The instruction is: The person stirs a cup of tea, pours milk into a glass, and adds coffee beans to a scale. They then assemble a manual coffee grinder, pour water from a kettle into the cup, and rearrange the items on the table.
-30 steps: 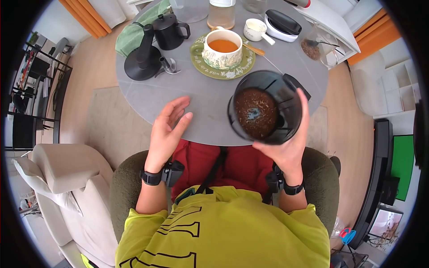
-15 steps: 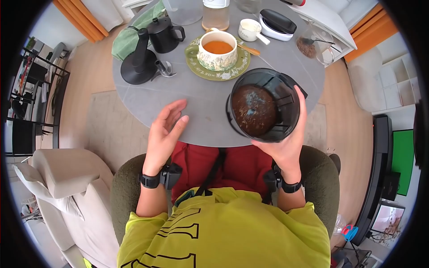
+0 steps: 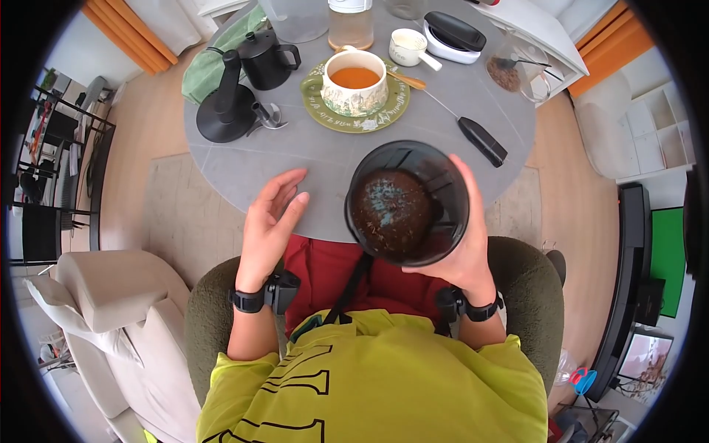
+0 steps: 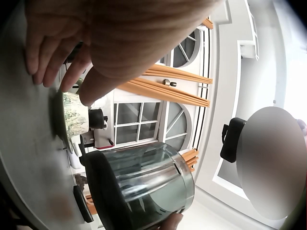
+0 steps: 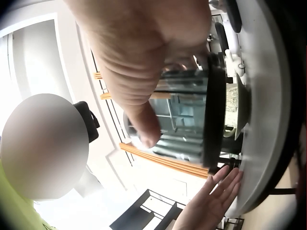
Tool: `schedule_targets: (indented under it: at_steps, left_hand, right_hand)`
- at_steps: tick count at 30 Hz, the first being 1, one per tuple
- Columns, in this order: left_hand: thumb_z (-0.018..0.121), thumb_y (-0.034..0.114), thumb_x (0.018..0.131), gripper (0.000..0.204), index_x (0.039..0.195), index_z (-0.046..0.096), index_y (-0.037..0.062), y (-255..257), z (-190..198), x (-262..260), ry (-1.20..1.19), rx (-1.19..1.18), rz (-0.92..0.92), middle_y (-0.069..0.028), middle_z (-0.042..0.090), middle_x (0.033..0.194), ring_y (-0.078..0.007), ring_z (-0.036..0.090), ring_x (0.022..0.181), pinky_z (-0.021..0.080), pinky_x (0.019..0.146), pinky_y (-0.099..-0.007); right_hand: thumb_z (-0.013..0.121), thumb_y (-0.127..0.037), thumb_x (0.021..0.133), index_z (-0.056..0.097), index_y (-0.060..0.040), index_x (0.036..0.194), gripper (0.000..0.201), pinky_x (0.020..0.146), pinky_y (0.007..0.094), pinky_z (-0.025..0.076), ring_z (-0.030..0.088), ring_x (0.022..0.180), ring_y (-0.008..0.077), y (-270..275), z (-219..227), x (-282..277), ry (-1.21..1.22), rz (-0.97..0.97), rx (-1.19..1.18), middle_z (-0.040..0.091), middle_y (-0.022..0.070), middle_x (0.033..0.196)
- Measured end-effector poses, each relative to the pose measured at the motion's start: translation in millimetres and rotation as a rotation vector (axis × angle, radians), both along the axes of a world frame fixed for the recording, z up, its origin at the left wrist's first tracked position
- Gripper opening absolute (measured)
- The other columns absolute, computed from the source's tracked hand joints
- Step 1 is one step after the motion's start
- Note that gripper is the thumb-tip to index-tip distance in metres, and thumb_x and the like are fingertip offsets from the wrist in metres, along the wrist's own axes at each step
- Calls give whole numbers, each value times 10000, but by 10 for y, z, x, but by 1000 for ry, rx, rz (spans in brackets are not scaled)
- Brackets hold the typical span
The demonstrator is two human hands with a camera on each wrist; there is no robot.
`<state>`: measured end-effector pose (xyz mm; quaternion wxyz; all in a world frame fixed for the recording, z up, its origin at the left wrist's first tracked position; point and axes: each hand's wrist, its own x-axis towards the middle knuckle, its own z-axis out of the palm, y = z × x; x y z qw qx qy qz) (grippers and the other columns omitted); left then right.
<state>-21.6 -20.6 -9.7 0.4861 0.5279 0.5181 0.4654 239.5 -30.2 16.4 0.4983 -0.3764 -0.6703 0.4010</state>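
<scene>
My right hand (image 3: 469, 247) grips a dark transparent container (image 3: 447, 214) from its right side, thumb and fingers around its wall. Dark brown grounds (image 3: 391, 214) with a pale bluish patch show inside it. In the right wrist view the clear container (image 5: 184, 120) lies under that hand, its black end toward the table. The left hand (image 3: 272, 221) holds nothing; its fingers are relaxed and slightly bent near the table's front edge, apart from the container. Past both hands a patterned cup (image 3: 354, 100) of orange-brown liquid stands on a green saucer (image 3: 331, 118).
On the grey table (image 3: 310, 155) a black pot (image 3: 266, 63), a black round-based device (image 3: 225, 114) and a green cloth (image 3: 203, 77) stand at left. A white scoop (image 3: 408, 48), a black-handled whisk (image 3: 481, 140) and a black-and-white case (image 3: 454, 37) are at right.
The right hand has moved the container left and closer to the body, uncovering the black-handled whisk. The left hand has barely moved.
</scene>
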Motion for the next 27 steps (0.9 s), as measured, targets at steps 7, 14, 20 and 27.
schedule_targets:
  at_steps: [7, 14, 20, 27]
  left_hand:
    - [583, 47, 918, 328, 1233, 536, -30, -6, -8, 7, 24, 9, 1, -121, 567, 1258, -197, 510, 1210, 354, 1072, -345]
    - [584, 52, 918, 318, 1225, 550, -23, -22, -3, 11, 43, 11, 3, -118, 572, 1243, -191, 516, 1195, 354, 1069, -340]
    - [584, 52, 917, 309, 1217, 558, -17, -19, -13, 7, 35, -1, 5, -109, 571, 1240, -191, 513, 1198, 356, 1067, -340]
    - [589, 52, 913, 311, 1216, 561, -12, -7, -41, 4, 18, 10, 6, -109, 573, 1233, -194, 523, 1188, 361, 1064, -341]
  right_hand:
    - [925, -138, 508, 199, 12, 1446, 1196, 1067, 395, 362, 457, 1268, 263, -19, -35, -18, -114, -118, 37, 435, 188, 1359]
    - [922, -123, 529, 174, 21, 1448, 1194, 1056, 400, 374, 466, 1257, 267, 24, -63, -40, -10, -135, 38, 430, 183, 1364]
    - [916, -124, 543, 172, 20, 1448, 1180, 1038, 389, 389, 477, 1237, 261, 38, -14, -99, -52, -111, 48, 435, 179, 1354]
    - [905, -159, 574, 193, 6, 1444, 1136, 1079, 407, 337, 419, 1309, 313, 36, -113, -114, -77, 43, 57, 369, 205, 1432]
